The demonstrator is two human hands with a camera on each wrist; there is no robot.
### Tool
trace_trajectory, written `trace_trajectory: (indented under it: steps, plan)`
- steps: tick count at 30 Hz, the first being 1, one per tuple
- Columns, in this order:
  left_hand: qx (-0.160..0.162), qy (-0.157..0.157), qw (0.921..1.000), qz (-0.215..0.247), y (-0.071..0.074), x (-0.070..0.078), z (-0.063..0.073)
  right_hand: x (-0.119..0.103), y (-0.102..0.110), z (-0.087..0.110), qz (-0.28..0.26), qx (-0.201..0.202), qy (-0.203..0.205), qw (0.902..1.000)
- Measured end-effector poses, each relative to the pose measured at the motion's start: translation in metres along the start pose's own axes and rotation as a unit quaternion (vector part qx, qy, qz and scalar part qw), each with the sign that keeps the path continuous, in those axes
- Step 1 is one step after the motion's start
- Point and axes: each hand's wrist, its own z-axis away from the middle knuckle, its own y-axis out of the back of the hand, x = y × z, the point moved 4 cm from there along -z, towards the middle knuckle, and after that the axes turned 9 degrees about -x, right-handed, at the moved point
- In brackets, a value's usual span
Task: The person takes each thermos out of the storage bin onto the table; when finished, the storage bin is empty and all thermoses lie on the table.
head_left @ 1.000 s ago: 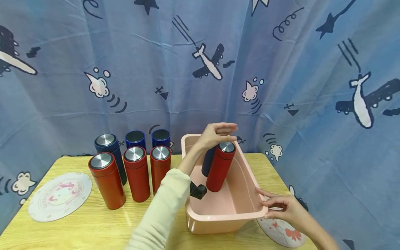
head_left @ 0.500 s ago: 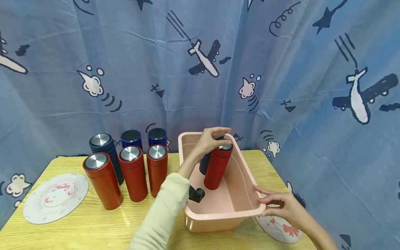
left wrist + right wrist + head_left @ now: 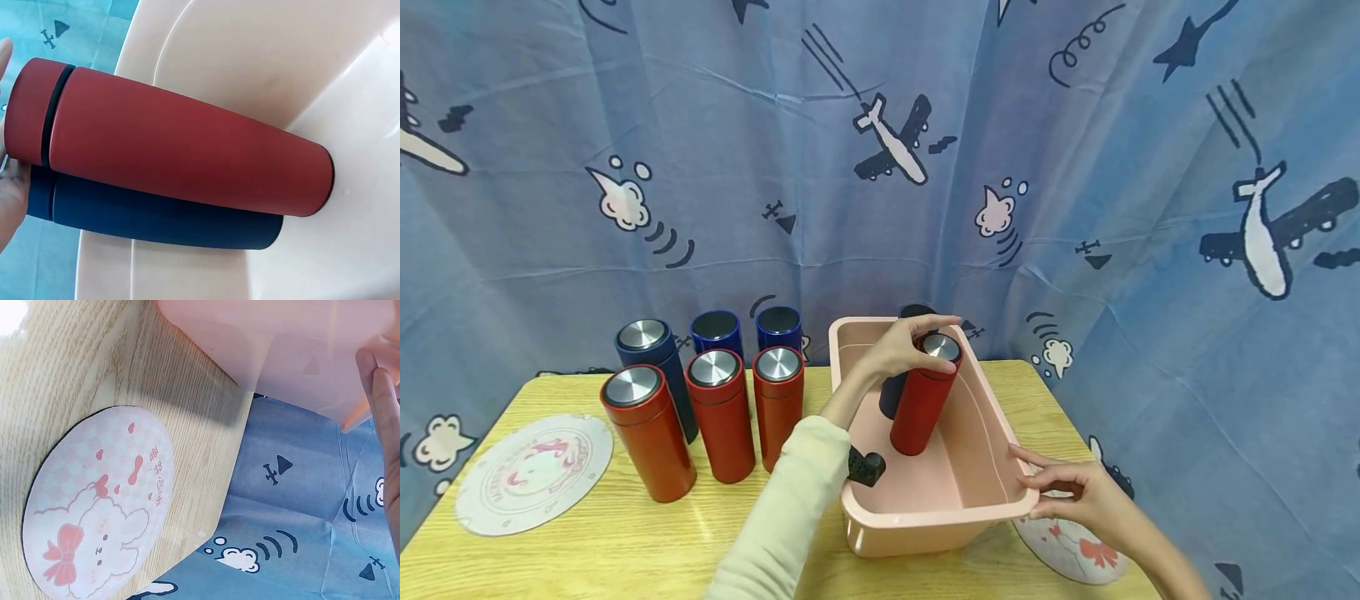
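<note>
A red thermos (image 3: 922, 412) with a steel-topped lid stands inside a pink plastic bin (image 3: 940, 522). My left hand (image 3: 901, 346) grips it near the lid, thumb on the near side. A dark blue thermos (image 3: 169, 215) stands right beside the red one, partly hidden behind it and my hand. In the left wrist view the red thermos (image 3: 187, 144) fills the middle, with my left hand (image 3: 11, 203) only partly showing at the left edge. My right hand (image 3: 1071, 492) holds the bin's near right corner, thumb and fingers at the rim.
On the wooden table (image 3: 587, 567) left of the bin stand several thermoses, red ones (image 3: 721, 421) in front and blue ones (image 3: 658, 350) behind. A round mat (image 3: 535, 475) lies far left, another bunny-print mat (image 3: 100, 506) beside the bin. A patterned curtain (image 3: 715, 167) hangs behind.
My left hand has come down from above the red thermos and now holds it around the lid. The right hand stays on the bin rim. The head view shifted slightly.
</note>
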Motion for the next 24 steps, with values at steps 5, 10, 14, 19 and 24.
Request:
trace_trajectory:
  steps: [5, 10, 14, 19, 24]
  plan:
    - [-0.023, 0.011, 0.9996, 0.013, -0.002, -0.002, -0.001, 0.000, 0.000, 0.001, 0.004, 0.004, -0.002, 1.0000]
    - [-0.028, 0.050, 0.9983, 0.009, -0.005, -0.005, 0.002, 0.000, 0.000, 0.001, 0.019, 0.009, -0.010, 0.9997]
    - [-0.030, 0.081, 0.9962, -0.015, -0.006, -0.008, 0.004, 0.001, 0.000, 0.000, 0.031, 0.013, -0.009, 0.9994]
    - [-0.025, 0.090, 0.9952, -0.027, -0.006, -0.010, 0.005, 0.001, 0.000, 0.000, 0.032, 0.014, 0.001, 0.9994]
    - [-0.009, 0.091, 0.9945, -0.052, -0.005, -0.005, 0.004, 0.000, 0.000, 0.001, 0.029, 0.015, -0.003, 0.9994]
